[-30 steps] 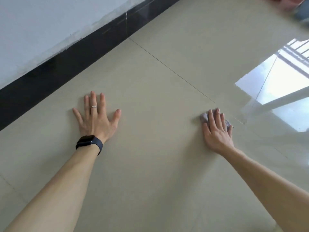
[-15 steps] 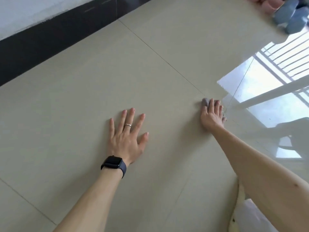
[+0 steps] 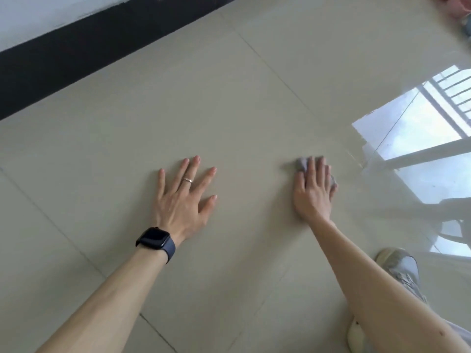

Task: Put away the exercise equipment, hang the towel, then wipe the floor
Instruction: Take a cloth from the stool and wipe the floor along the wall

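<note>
My right hand lies flat with straight fingers on a small grey cloth, pressing it onto the glossy beige tiled floor. Only the cloth's edges show past my fingertips and at the hand's right side. My left hand is spread flat on the floor to the left of it, fingers apart, holding nothing. It wears a ring, and a dark watch sits on the wrist.
A black skirting board under a white wall runs along the upper left. My grey shoe is at the lower right. Pink and blue objects show blurred at the top right corner. Window glare reflects on the floor at right.
My right hand has slid the cloth back toward me and slightly left, away from the tile joint. My left hand stays flat on the floor. The view has shifted.
</note>
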Demonstrator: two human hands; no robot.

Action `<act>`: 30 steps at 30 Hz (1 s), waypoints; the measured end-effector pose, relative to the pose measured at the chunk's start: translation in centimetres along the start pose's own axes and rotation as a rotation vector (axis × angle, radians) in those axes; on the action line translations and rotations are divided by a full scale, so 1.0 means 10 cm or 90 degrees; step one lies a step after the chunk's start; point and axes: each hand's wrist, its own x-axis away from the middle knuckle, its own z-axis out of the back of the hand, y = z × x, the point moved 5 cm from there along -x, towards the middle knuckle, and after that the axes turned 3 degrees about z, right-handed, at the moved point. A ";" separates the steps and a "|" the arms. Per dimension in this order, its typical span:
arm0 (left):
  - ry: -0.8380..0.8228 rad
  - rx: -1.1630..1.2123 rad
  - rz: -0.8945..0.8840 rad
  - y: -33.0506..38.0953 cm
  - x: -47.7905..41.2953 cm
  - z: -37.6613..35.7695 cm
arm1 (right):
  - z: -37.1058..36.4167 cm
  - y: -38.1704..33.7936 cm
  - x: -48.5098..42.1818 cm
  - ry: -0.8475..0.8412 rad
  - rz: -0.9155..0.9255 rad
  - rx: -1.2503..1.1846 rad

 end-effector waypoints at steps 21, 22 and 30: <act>-0.029 0.007 0.407 -1.96 0.92 0.49 | -0.73 -2.08 0.79 -0.095 0.531 0.115; -0.025 0.008 0.405 -1.95 0.93 0.49 | -0.77 -2.10 0.96 -0.132 0.687 0.161; -0.036 0.008 0.415 -1.99 0.93 0.49 | -0.39 -2.11 -0.85 -0.070 0.107 0.017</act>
